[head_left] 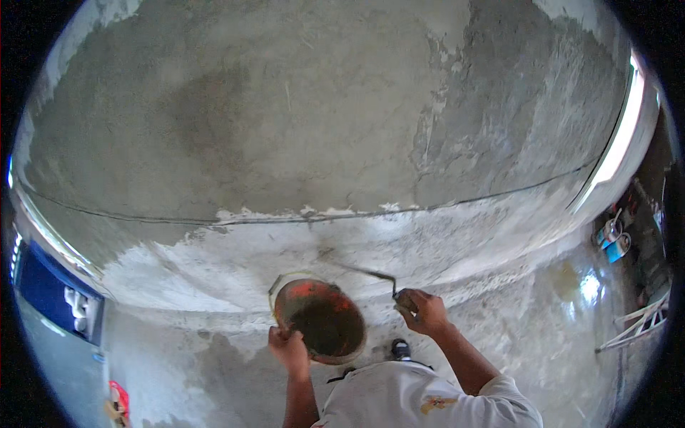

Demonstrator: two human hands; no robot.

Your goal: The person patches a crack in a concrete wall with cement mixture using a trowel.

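My left hand [289, 347] is closed on the near left rim of a bucket [284, 291], which it holds tilted in front of me. Dark wet mortar [325, 324] lies inside, and reddish patches show on the inner wall. My right hand [422, 312] grips the handle of a trowel [367, 272]. Its thin blade points left, above the bucket's far side and close to the wall. Ahead stands the wall [321, 107], grey with plaster on its upper part and whitish below a dark horizontal line.
Blue-and-white containers [615, 242] stand at the far right, near a white metal frame [635, 324]. A bright window opening [621, 135] is at the right. At the left are a blue panel [53, 292] and a red item [119, 399] on the floor. Wet patches mark the concrete floor [228, 378].
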